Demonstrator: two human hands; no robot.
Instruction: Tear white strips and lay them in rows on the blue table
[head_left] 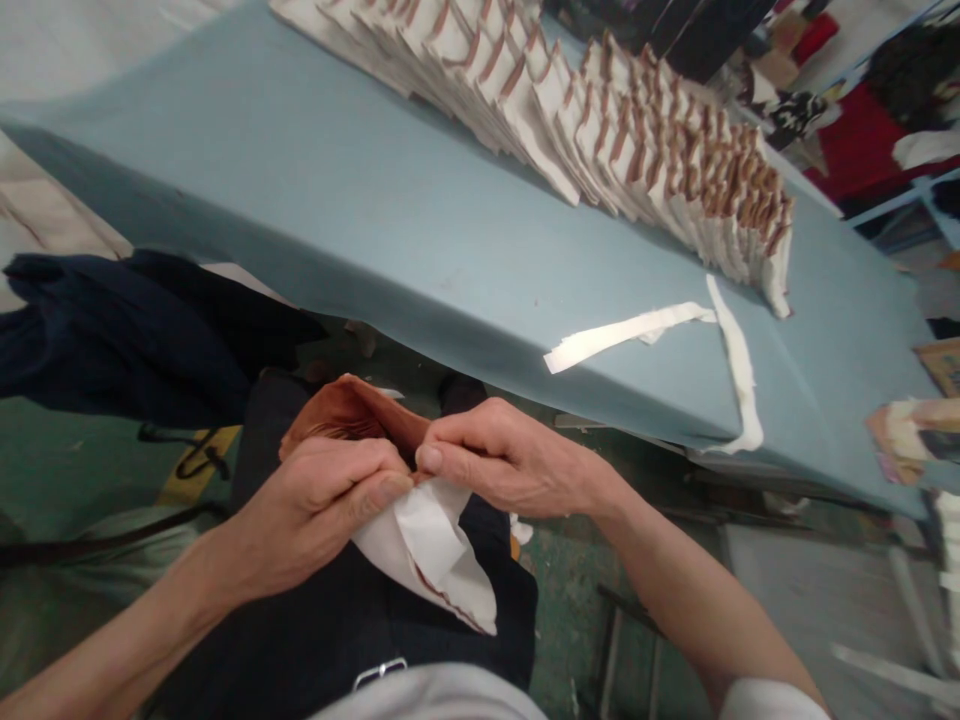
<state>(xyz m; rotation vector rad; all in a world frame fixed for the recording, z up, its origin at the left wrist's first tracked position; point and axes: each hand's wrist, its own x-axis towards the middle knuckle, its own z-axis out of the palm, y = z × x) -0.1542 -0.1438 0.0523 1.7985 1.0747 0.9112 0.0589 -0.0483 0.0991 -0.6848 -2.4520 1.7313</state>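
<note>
Brown on one side and white on the other, a soft piece (465,575) is held up over the dark cloth (330,620) on the person's lap, just in front of the blue desk (225,180). The left hand (322,500) and the right hand (510,455) are very close together. The fingers of both hands are pinched shut on the same bit of the piece, near its middle. The brown part (322,410) puffs up behind the hands, and the white part hangs down in front, with a thin brown line along its low edge. A small white flap (439,530) lies on top of it.

It looks like the step now is working on that pinched spot. I think the next move needs a firm grip from both hands, with small, slow finger moves, so the folds don't slip or bunch up. The hands hide the spot itself, so I can't tell how the folds sit there.

On the desk, lots of white pieces with brown edges (555,110) lean on each other in a long row. Two thin white strips (630,330) (739,370) lie nearer the person.
</note>
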